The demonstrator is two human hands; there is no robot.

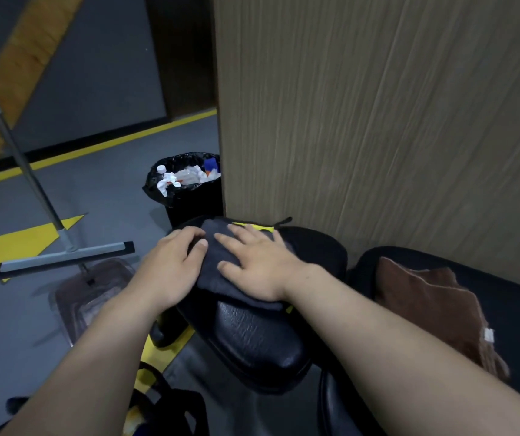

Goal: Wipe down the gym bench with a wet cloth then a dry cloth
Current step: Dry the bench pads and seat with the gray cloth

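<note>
Head view: two bare hands work one dark grey cloth [220, 250] at the far end of a black bench pad [258, 338], close against a wood-grain panel [378, 121]. From my remote seat I count two cloths and two pads. The left hand [173, 265] grips the grey cloth's left edge, fingers curled over it and thumb laid on top. The right hand [261, 265] lies flat on the same cloth, fingers spread and pressing down. The hands sit close side by side, not touching. The cloth drapes over the pad's end, with a strip of yellow trim showing past the right fingertips. A brown cloth [434, 306] lies crumpled on the second pad [510, 297] to the right, well apart from both hands. On the grey floor [101, 190] to the left I see one squeegee [63, 258] resting on its blade, and one black-lined bin [186, 196] holding white paper scraps beside the panel's corner. Whether the grey cloth is wet I cannot tell.
</note>
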